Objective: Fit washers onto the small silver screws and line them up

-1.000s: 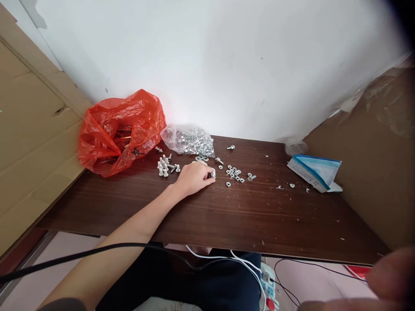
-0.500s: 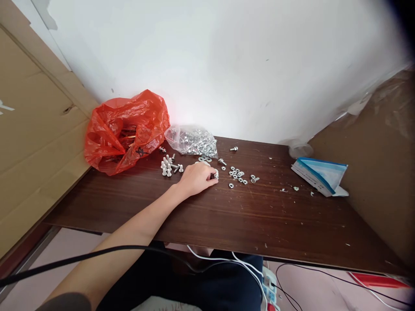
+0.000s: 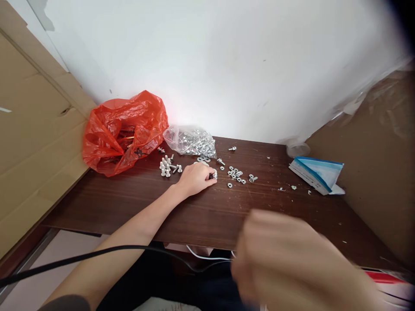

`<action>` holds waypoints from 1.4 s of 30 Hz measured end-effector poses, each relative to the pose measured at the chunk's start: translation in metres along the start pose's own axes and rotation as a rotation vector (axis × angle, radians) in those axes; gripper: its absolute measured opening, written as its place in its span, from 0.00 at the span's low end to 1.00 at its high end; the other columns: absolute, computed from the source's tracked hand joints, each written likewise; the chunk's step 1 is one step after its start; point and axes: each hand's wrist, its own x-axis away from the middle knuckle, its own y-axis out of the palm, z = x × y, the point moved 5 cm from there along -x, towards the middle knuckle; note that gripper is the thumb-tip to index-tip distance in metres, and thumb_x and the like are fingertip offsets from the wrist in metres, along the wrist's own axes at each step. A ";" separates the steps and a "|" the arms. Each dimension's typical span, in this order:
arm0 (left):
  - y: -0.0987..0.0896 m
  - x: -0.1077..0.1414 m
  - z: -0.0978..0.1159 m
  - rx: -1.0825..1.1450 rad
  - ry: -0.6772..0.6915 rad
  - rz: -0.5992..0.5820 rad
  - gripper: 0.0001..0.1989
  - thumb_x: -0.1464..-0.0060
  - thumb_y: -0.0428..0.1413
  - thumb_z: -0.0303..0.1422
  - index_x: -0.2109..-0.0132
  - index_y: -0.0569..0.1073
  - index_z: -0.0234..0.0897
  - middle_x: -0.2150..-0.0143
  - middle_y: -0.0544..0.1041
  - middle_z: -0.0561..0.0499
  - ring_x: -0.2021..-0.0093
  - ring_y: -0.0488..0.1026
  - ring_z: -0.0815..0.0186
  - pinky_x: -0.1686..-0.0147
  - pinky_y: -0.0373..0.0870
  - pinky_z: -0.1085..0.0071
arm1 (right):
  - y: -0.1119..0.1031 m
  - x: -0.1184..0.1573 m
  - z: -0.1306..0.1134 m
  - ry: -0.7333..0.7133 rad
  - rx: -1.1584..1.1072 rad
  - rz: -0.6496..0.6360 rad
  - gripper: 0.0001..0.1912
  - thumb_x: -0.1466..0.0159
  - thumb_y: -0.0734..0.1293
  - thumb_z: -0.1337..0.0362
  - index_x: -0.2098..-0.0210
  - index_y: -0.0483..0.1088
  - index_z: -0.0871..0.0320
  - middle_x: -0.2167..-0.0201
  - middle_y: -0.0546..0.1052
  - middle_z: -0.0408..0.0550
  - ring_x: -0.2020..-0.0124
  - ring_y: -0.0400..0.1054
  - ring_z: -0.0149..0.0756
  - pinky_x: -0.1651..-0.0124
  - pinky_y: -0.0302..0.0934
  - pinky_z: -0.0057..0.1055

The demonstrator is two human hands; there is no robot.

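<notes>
Left hand [image 3: 194,179], one: narrowed, thumb and fingers pinching a small metal fastener [image 3: 214,174] low over the desk [image 3: 201,216], between the bolts and the nuts. Right hand [image 3: 285,255], one: blurred above the desk's front edge, fingers curled; we cannot tell whether it holds anything. Upright bolts [image 3: 165,166]: a cluster, plus one just beside; we cannot count them exactly. Nuts [image 3: 230,185]: about ten loose, some overlapping. Bolts with fitted hardware [image 3: 221,161]: three, lying apart. Red bag [image 3: 126,129]: one, dark marking — illegible to us. Clear bag [image 3: 194,142]: one, filled with many metal pieces. Blue-and-white packet [image 3: 316,172]: one, small print — unreadable.
</notes>
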 end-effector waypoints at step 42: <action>0.000 -0.002 -0.004 -0.015 -0.079 0.021 0.12 0.47 0.57 0.37 0.74 0.69 0.36 0.74 0.73 0.53 0.69 0.69 0.65 0.72 0.54 0.72 | 0.031 -0.029 0.182 0.383 0.207 0.037 0.12 0.34 0.62 0.58 0.72 0.68 0.56 0.71 0.73 0.45 0.67 0.64 0.36 0.62 0.57 0.32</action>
